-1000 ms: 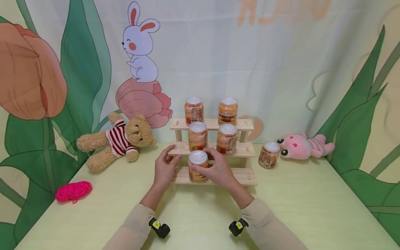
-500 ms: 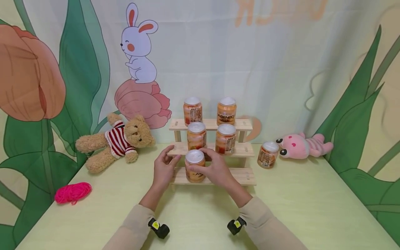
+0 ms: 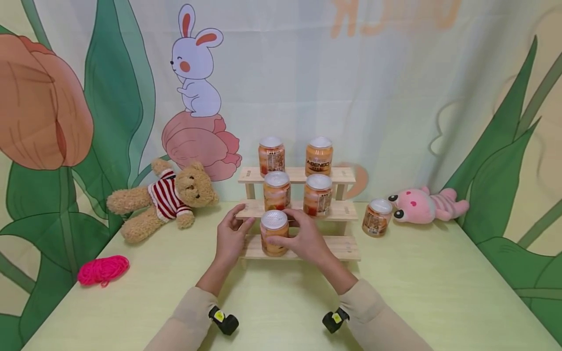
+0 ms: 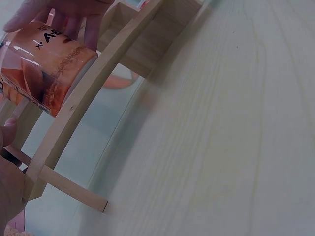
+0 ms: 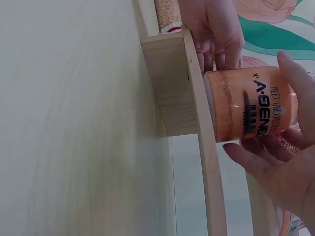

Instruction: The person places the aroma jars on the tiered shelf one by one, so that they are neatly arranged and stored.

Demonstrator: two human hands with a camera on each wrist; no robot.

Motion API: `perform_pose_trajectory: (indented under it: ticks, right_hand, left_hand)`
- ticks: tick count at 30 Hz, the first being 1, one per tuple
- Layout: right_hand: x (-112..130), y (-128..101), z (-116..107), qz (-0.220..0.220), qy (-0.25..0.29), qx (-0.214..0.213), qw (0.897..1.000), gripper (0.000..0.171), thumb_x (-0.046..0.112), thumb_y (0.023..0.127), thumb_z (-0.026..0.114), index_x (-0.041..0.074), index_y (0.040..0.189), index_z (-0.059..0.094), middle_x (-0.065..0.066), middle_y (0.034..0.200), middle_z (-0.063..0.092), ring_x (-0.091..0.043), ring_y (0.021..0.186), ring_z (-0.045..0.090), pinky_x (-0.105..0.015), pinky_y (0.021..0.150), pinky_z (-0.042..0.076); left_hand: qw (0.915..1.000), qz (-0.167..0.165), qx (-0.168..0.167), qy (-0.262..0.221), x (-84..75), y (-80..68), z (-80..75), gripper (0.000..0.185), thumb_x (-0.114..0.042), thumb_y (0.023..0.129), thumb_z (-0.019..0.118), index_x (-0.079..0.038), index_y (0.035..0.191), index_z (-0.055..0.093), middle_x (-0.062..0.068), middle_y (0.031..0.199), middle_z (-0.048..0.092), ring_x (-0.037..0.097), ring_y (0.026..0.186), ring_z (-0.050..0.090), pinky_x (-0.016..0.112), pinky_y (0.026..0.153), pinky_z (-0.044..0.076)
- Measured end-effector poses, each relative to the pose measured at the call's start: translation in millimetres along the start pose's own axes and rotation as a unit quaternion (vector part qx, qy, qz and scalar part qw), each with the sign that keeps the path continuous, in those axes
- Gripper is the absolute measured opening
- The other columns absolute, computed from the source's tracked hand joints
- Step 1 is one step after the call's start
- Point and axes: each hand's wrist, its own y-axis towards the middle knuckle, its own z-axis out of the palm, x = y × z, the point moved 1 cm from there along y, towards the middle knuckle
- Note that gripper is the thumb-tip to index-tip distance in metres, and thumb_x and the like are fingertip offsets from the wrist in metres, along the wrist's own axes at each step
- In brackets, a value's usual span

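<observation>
Fingers of my right hand (image 3: 307,239) curl round the orange can (image 3: 274,233) standing on the rack's lowest step (image 3: 338,247), while my left hand (image 3: 231,236) just beside it grips the step's left end.

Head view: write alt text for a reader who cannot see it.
A person's right hand grips an orange can on the lowest step of a wooden tiered shelf, while the left hand holds the shelf's left end. Four more cans stand on the upper steps.
</observation>
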Motion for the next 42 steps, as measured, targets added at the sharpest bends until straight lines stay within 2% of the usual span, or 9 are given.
perform_pose_trajectory:
  ticks: [5, 9, 16, 20, 24, 28, 33, 36, 42]
  right_hand:
    - [7.0, -8.2, -11.5, -0.006, 0.047, -0.009, 0.999, 0.061, 0.02, 0.077, 0.09, 0.003, 0.128, 0.061, -0.01, 0.121, 0.06, -0.028, 0.108, 0.064, -0.045, 0.082, 0.056]
    - [16.4, -13.7, -27.8, -0.025, 0.056, -0.029, 0.998, 0.059, 0.016, 0.078, 0.088, 0.0, 0.127, 0.06, -0.018, 0.122, 0.06, -0.036, 0.109, 0.063, -0.047, 0.08, 0.057]
    - [26.4, -18.4, -62.3, -0.076, 0.063, -0.05, 0.994, 0.051, 0.002, 0.081, 0.083, -0.002, 0.126, 0.061, -0.022, 0.118, 0.062, -0.045, 0.106, 0.062, -0.043, 0.079, 0.058]
    - [30.6, -18.0, -82.1, -0.083, 0.07, -0.065, 0.992, 0.048, -0.001, 0.082, 0.081, -0.004, 0.125, 0.061, -0.024, 0.115, 0.063, -0.045, 0.104, 0.062, -0.041, 0.079, 0.058]
    - [33.6, -16.9, -100.3, -0.072, 0.078, -0.082, 0.991, 0.044, -0.002, 0.083, 0.079, -0.006, 0.124, 0.061, -0.023, 0.116, 0.063, -0.043, 0.104, 0.062, -0.038, 0.084, 0.056]
    - [33.0, -17.8, -117.9, -0.057, 0.05, -0.114, 0.991, 0.039, 0.002, 0.087, 0.077, -0.004, 0.122, 0.063, -0.018, 0.115, 0.065, -0.033, 0.105, 0.064, -0.036, 0.095, 0.051]
    - [23.4, -18.1, -134.6, -0.03, 0.018, -0.152, 0.988, 0.04, 0.008, 0.088, 0.077, -0.003, 0.124, 0.063, -0.013, 0.12, 0.064, -0.021, 0.112, 0.061, -0.04, 0.105, 0.044]
    - [14.3, -17.7, -144.4, -0.009, 0.007, -0.171, 0.985, 0.042, 0.011, 0.089, 0.078, -0.003, 0.125, 0.062, -0.014, 0.122, 0.063, -0.023, 0.115, 0.059, -0.044, 0.107, 0.041]
    - [-15.9, -18.0, -162.7, 0.038, -0.06, -0.194, 0.978, 0.049, 0.023, 0.09, 0.077, -0.003, 0.129, 0.061, -0.016, 0.128, 0.062, -0.03, 0.123, 0.054, -0.049, 0.109, 0.037]
  left_hand:
    - [1.0, -0.007, -0.001, -0.006, -1.6, 0.2, 0.8, 0.046, -0.005, 0.092, 0.072, -0.009, 0.137, 0.06, 0.016, 0.107, 0.071, 0.014, 0.096, 0.065, 0.018, 0.071, 0.05]
    - [0.9999, -0.014, 0.001, -0.004, -2.5, -0.3, 1.0, 0.047, -0.005, 0.093, 0.071, -0.009, 0.138, 0.059, 0.018, 0.113, 0.07, 0.017, 0.101, 0.064, 0.018, 0.075, 0.051]
    - [0.9998, -0.018, -0.001, -0.003, -0.7, -1.2, 1.2, 0.047, -0.005, 0.093, 0.071, -0.01, 0.138, 0.059, 0.017, 0.112, 0.07, 0.016, 0.099, 0.064, 0.017, 0.073, 0.05]
    - [0.9999, -0.015, -0.002, -0.003, -0.2, -0.9, 0.9, 0.046, -0.006, 0.092, 0.072, -0.01, 0.137, 0.06, 0.016, 0.109, 0.07, 0.013, 0.095, 0.064, 0.018, 0.069, 0.049]
    - [0.9999, -0.013, -0.001, -0.001, 0.6, -0.9, 0.4, 0.046, -0.006, 0.092, 0.072, -0.011, 0.137, 0.06, 0.015, 0.107, 0.071, 0.012, 0.093, 0.065, 0.018, 0.066, 0.048]
    - [0.9999, -0.013, 0.002, -0.001, -0.4, -1.2, 0.9, 0.046, -0.006, 0.093, 0.072, -0.011, 0.137, 0.06, 0.017, 0.111, 0.07, 0.014, 0.096, 0.064, 0.018, 0.069, 0.049]
    - [0.9999, -0.015, 0.003, 0.002, -1.3, -1.5, 0.9, 0.047, -0.006, 0.093, 0.071, -0.01, 0.138, 0.058, 0.017, 0.114, 0.07, 0.017, 0.099, 0.064, 0.017, 0.072, 0.05]
    - [0.9999, -0.011, 0.003, 0.007, -1.3, -1.1, 1.0, 0.047, -0.007, 0.093, 0.071, -0.01, 0.139, 0.058, 0.017, 0.111, 0.07, 0.016, 0.098, 0.064, 0.017, 0.071, 0.05]
    - [0.9999, -0.009, 0.001, 0.007, 0.1, -0.5, 0.6, 0.047, -0.006, 0.093, 0.072, -0.01, 0.137, 0.059, 0.016, 0.11, 0.071, 0.015, 0.097, 0.065, 0.018, 0.071, 0.05]
